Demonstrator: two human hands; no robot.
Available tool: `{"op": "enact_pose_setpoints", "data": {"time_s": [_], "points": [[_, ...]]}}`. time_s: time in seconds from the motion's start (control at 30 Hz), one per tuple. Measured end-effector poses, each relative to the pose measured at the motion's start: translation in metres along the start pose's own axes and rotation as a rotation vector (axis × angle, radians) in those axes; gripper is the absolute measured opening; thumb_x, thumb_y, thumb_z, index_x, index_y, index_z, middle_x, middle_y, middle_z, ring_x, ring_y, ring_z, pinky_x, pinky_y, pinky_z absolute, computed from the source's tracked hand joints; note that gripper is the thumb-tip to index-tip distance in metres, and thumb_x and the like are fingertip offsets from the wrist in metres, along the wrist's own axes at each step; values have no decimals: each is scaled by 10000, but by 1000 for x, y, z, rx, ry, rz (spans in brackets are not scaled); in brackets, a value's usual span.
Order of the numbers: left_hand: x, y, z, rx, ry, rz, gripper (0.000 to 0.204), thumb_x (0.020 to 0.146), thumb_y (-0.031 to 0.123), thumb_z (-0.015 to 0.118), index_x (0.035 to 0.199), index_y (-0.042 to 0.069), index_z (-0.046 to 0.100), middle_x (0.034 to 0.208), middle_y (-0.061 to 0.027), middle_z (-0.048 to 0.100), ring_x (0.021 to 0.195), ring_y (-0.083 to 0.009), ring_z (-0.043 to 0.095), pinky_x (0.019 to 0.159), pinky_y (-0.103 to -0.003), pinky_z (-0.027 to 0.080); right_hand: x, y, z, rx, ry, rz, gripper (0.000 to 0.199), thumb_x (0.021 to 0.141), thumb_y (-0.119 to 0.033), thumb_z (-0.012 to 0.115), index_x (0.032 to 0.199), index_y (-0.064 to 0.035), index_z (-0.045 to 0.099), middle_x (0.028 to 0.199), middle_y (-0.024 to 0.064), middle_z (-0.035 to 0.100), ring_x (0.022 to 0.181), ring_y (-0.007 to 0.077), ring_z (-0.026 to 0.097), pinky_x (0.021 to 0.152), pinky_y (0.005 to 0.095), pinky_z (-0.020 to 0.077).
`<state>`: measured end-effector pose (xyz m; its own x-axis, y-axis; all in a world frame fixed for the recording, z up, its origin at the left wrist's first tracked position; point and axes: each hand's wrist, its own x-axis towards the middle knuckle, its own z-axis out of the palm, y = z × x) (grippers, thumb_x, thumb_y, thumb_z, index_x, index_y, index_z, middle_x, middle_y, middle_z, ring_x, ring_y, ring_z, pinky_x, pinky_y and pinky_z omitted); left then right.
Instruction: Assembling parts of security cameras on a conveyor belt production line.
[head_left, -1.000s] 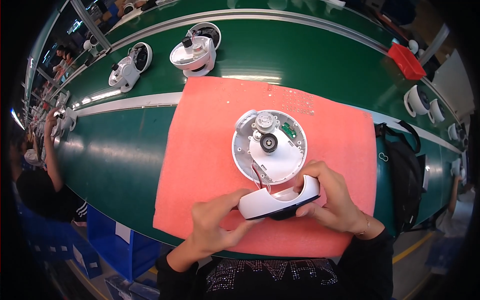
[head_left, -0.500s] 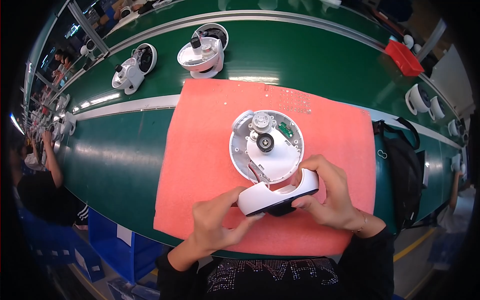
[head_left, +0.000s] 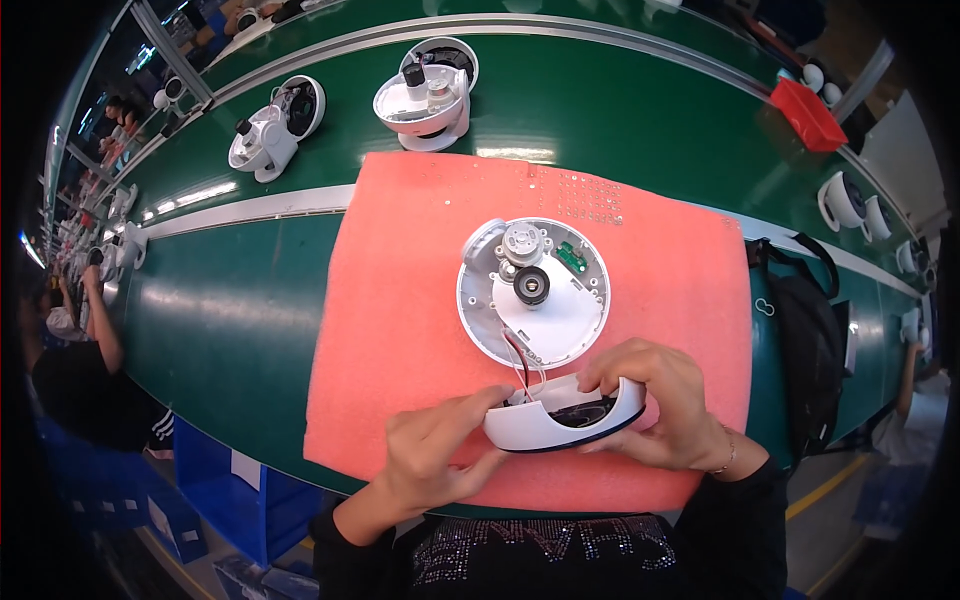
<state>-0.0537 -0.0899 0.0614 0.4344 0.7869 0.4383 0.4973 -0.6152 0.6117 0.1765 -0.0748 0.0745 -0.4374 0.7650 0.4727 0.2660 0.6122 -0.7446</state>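
A round white plastic housing (head_left: 548,337) lies open on the pink foam mat. Inside it are a silver motor (head_left: 524,243), a black round knob-like part (head_left: 531,287) and a small green circuit board (head_left: 572,257). Just nearer to me is a white curved housing (head_left: 530,428) with a notched rim and a dark interior. Thin red, black and white wires (head_left: 522,360) run between the two housings. My left hand (head_left: 430,440) grips the curved housing's left end, and my right hand (head_left: 665,405) grips its right end. Some fingertips are hidden behind it.
Small screws (head_left: 590,200) stand in rows on the far part of the foam mat (head_left: 400,300). Partly assembled white units (head_left: 425,110) stand on the green conveyor (head_left: 640,120) beyond. A red bin (head_left: 808,116) is far right, with a black bag (head_left: 800,340) nearer. Other people work at left.
Both hands have tilted the curved housing so that its dark interior now faces up, and lowered it slightly toward me. The units on the conveyor have shifted right.
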Motion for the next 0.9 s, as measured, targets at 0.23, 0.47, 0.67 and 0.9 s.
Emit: {"op": "enact_pose_setpoints", "data": {"time_s": [0.23, 0.47, 0.67, 0.9], "points": [[-1, 4, -11, -21, -55, -2, 587, 562, 56, 736, 1113, -7, 542, 802, -122, 643, 653, -203, 643, 533, -269, 500, 5, -7, 5, 243, -8, 124, 374, 608, -160, 792, 850, -42, 533, 811, 76, 617, 711, 190, 617, 573, 257, 472], [-6, 9, -14, -33, -18, -28, 599, 590, 62, 751, 1133, -37, 518, 865, -149, 641, 711, -216, 652, 581, -275, 514, 14, -21, 5, 306, -88, 278, 430, 549, -55, 819, 758, -46, 444, 719, 89, 595, 789, 226, 634, 669, 305, 509], [-5, 15, -21, -98, -21, -121, 521, 605, 64, 753, 1070, -49, 546, 847, -148, 642, 706, -222, 653, 606, -276, 516, 17, -26, 11, 306, -21, 224, 339, 632, -134, 787, 850, -36, 546, 757, 68, 623, 678, 150, 629, 572, 255, 477], [-14, 6, -29, -297, 6, -307, 471, 621, 73, 751, 1035, -58, 567, 767, -134, 637, 677, -172, 649, 606, -246, 506, 24, -36, 6, 170, -86, 251, 446, 690, -146, 733, 1047, -8, 504, 957, 138, 597, 826, 240, 620, 670, 303, 484]]}}
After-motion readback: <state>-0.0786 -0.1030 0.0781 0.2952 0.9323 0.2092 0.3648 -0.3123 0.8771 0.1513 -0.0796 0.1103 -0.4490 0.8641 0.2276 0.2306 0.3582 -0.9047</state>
